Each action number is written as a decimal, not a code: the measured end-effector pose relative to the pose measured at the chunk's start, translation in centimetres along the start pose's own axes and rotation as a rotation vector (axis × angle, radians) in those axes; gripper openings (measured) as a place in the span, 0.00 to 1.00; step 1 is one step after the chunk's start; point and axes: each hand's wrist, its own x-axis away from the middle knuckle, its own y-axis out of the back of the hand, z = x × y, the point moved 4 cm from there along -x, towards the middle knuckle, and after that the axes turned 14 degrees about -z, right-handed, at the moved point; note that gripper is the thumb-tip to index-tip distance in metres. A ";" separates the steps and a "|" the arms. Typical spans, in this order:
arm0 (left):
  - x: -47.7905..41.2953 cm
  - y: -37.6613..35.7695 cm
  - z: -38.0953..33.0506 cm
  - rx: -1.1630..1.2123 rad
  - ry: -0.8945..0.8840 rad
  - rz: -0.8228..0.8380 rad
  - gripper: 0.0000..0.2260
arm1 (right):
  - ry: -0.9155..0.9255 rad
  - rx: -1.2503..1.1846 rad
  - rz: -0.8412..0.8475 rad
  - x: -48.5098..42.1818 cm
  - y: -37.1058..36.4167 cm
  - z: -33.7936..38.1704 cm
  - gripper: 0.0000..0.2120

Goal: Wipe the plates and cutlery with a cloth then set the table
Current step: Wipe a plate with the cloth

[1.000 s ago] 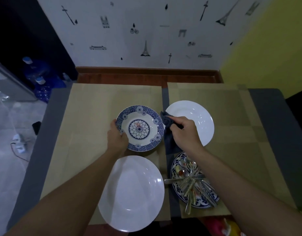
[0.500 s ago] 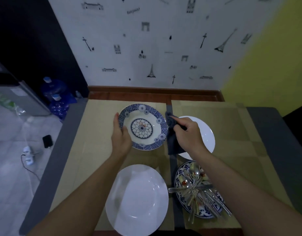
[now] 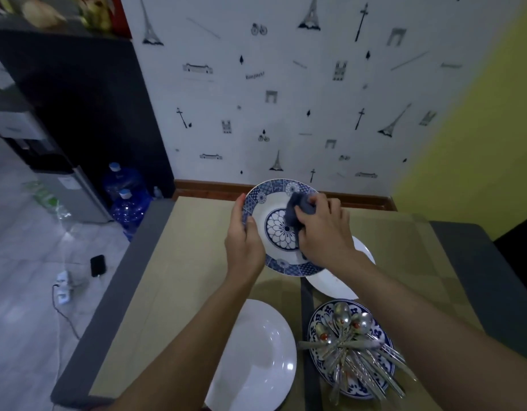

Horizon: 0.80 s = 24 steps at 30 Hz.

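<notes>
Open passage is offered over the bare placemat (image 3: 182, 262) on the left, whereas the near edge is taken up by a white plate (image 3: 256, 357) and a blue-rimmed plate (image 3: 314, 336) heaped with cutlery (image 3: 351, 351).

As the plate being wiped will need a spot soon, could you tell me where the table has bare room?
Bare: the left placemat between the table's grey edge and the blue-patterned plate held in the left hand, beyond the near white plate; also the right placemat right of the far white plate. Crowded: near the middle, around the cutlery plate.
</notes>
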 end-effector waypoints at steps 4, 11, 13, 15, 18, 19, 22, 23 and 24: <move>0.6 0.4 -0.1 -0.008 0.044 -0.032 0.19 | 0.031 -0.134 0.121 2.9 -0.1 0.7 0.17; 3.3 0.4 -0.5 0.010 0.009 0.033 0.18 | 0.185 -0.293 0.013 2.4 -0.6 2.8 0.23; 3.7 0.6 -0.8 0.046 0.033 -0.009 0.18 | 0.044 -0.110 -0.047 1.4 -0.2 1.5 0.25; 3.4 0.9 -1.3 0.063 0.040 -0.065 0.17 | -0.055 -0.026 -0.073 1.6 -0.1 0.5 0.22; 2.7 1.5 -1.8 0.042 0.037 -0.120 0.17 | -0.029 -0.244 -0.059 3.7 0.0 1.0 0.12; 2.6 1.6 -1.9 0.029 0.030 -0.121 0.17 | 0.010 -0.398 -0.008 4.6 0.1 1.8 0.11; 3.3 1.3 -1.4 0.022 0.027 -0.064 0.17 | 0.109 -0.561 0.002 4.9 0.2 3.1 0.14; 3.7 1.1 -1.4 0.022 0.029 -0.047 0.17 | 0.071 -0.517 -0.052 4.1 0.1 2.8 0.14; 3.9 1.1 -1.5 0.021 0.026 -0.043 0.17 | 0.010 -0.479 -0.090 3.4 0.1 2.3 0.15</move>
